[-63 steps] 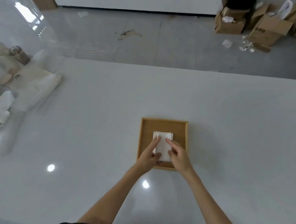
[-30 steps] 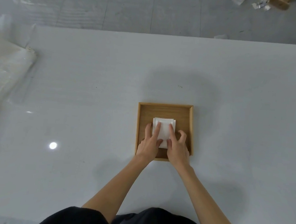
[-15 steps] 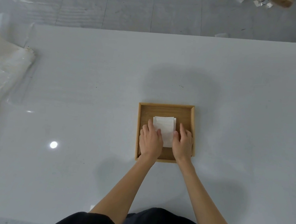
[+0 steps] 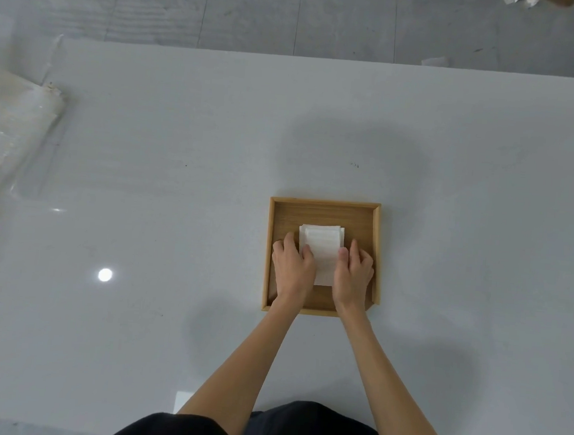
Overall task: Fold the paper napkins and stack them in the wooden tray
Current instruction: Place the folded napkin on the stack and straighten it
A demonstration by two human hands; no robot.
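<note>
A square wooden tray [image 4: 324, 204] sits on the white table, just in front of me. Inside it lies a small stack of folded white paper napkins [image 4: 324, 247], its layers slightly offset at the far end. My left hand [image 4: 292, 268] grips the stack's left edge, thumb on top and fingers curled down beside it. On the opposite edge, my right hand [image 4: 353, 276] holds the stack the same way. Both wrists cross the tray's near rim, and the hands hide the stack's near corners.
A crumpled clear plastic wrapper [image 4: 13, 123] lies at the table's left side. A small white scrap [image 4: 182, 401] sits at the near edge by my body. Beyond the far table edge is grey floor with bits of litter [image 4: 434, 61].
My hands slid off the top of the napkin stack and out to its two sides, where they now grip its edges. The view tilted further down; the tray has not moved.
</note>
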